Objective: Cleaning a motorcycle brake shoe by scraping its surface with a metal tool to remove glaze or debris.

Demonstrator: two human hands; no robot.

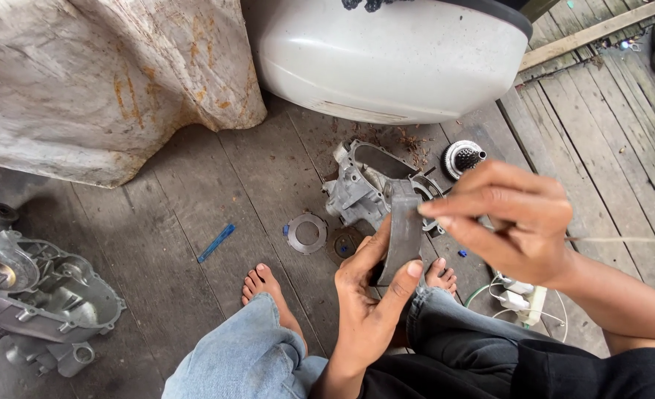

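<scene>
two hands show: the left hand and the right hand, both on one curved grey metal piece. around that piece lie two engine casings, one just behind it and one far to its left. one toothed gear sits behind it, one flat ring and one blue strip to its left, two bare feet below.

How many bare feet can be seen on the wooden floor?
2. The left foot rests on the planks below the flat metal ring. The right foot is partly hidden behind the left hand.
</scene>
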